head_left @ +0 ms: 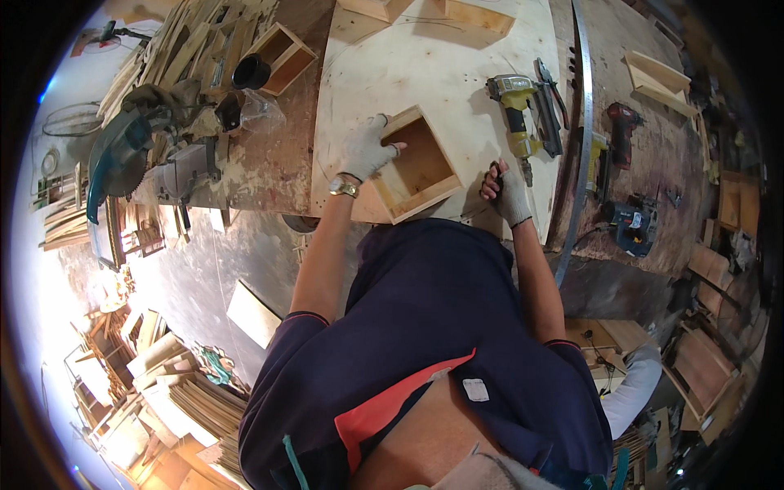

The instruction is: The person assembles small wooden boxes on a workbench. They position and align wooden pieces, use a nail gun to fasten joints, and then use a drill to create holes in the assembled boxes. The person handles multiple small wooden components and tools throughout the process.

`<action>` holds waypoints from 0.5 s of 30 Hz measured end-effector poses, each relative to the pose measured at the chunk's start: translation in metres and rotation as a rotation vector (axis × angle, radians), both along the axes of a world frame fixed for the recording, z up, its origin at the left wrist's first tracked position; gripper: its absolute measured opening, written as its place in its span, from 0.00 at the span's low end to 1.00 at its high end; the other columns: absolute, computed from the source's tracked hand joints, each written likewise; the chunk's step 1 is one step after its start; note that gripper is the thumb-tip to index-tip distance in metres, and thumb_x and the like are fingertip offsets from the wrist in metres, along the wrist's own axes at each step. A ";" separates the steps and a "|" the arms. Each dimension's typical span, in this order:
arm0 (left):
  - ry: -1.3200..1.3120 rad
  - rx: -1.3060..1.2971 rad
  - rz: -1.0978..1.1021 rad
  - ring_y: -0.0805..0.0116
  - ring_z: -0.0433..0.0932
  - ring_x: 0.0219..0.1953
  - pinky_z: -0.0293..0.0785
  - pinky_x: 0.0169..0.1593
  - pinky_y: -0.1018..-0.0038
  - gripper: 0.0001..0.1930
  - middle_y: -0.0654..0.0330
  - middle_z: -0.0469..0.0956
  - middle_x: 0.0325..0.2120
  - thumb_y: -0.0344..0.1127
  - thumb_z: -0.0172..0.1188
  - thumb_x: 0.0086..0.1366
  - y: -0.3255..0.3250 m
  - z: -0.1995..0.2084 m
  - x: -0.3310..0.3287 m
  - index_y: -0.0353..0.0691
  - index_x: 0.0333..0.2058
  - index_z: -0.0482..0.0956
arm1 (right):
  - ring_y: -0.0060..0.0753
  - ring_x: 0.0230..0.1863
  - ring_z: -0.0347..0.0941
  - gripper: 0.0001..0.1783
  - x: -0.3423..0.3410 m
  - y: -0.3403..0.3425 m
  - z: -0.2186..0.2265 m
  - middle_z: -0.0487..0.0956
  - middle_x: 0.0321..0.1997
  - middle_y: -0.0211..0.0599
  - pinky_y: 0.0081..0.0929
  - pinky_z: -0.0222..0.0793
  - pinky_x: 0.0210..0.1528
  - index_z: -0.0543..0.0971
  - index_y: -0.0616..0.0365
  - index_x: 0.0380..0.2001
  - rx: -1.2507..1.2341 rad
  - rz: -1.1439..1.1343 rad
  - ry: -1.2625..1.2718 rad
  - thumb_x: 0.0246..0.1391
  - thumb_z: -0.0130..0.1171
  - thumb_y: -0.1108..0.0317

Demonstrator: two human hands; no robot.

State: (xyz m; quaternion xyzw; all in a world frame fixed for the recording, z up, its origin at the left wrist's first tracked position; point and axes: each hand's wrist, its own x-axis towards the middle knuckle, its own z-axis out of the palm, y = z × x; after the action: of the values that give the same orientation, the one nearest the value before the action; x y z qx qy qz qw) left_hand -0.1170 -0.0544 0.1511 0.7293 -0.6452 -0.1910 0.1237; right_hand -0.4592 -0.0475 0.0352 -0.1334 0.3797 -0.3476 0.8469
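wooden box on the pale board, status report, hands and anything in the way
Left hand holding wooden box by its left side. Right hand curled, grip unclear. Box open-topped, skewed on pale board. Nail gun right, apart from box.

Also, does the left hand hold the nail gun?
No, the left hand holds the side of the open wooden box, apart from the nail gun.

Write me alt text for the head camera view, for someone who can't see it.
A person's gloved left hand holds the left side of an open wooden box on a pale plywood sheet. The gloved right hand, fingers curled, is near a yellow-green nail gun. A blue-green saw stands farther left.
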 end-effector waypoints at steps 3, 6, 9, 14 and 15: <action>-0.151 -0.128 0.038 0.52 0.82 0.43 0.75 0.47 0.57 0.20 0.55 0.82 0.38 0.47 0.72 0.57 0.005 -0.019 -0.007 0.45 0.43 0.78 | 0.25 0.18 0.57 0.23 0.000 0.000 0.003 0.59 0.19 0.24 0.29 0.60 0.26 0.68 0.47 0.33 -0.001 0.021 0.015 0.75 0.46 0.41; -0.182 -0.198 0.051 0.55 0.81 0.41 0.73 0.46 0.58 0.17 0.57 0.82 0.36 0.44 0.71 0.56 0.005 -0.027 -0.007 0.46 0.40 0.77 | 0.26 0.19 0.58 0.23 0.001 -0.001 0.007 0.59 0.19 0.24 0.29 0.61 0.27 0.68 0.48 0.33 0.006 0.033 0.017 0.75 0.46 0.42; -0.170 -0.179 0.066 0.55 0.81 0.42 0.73 0.47 0.59 0.17 0.57 0.81 0.37 0.43 0.70 0.56 0.005 -0.026 -0.008 0.46 0.41 0.77 | 0.27 0.19 0.58 0.23 0.001 -0.002 0.008 0.60 0.19 0.24 0.30 0.62 0.28 0.68 0.48 0.33 0.002 0.039 0.024 0.75 0.46 0.42; -0.135 -0.188 0.053 0.54 0.81 0.44 0.73 0.48 0.57 0.16 0.56 0.81 0.37 0.42 0.70 0.56 0.006 -0.027 -0.006 0.45 0.41 0.77 | 0.27 0.19 0.58 0.22 0.001 -0.001 0.006 0.60 0.19 0.24 0.31 0.62 0.28 0.69 0.47 0.34 -0.008 0.061 -0.005 0.76 0.47 0.43; -0.127 -0.183 0.051 0.53 0.81 0.44 0.73 0.48 0.57 0.16 0.55 0.81 0.37 0.42 0.70 0.56 0.006 -0.027 -0.007 0.45 0.41 0.77 | 0.27 0.20 0.58 0.21 -0.001 -0.001 0.005 0.60 0.20 0.24 0.31 0.62 0.29 0.69 0.47 0.34 0.000 0.060 -0.016 0.75 0.47 0.44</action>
State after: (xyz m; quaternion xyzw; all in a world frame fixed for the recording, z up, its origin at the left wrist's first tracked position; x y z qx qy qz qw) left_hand -0.1237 -0.0488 0.1239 0.7417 -0.6478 -0.0815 0.1537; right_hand -0.4603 -0.0488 0.0398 -0.1419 0.3689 -0.3232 0.8598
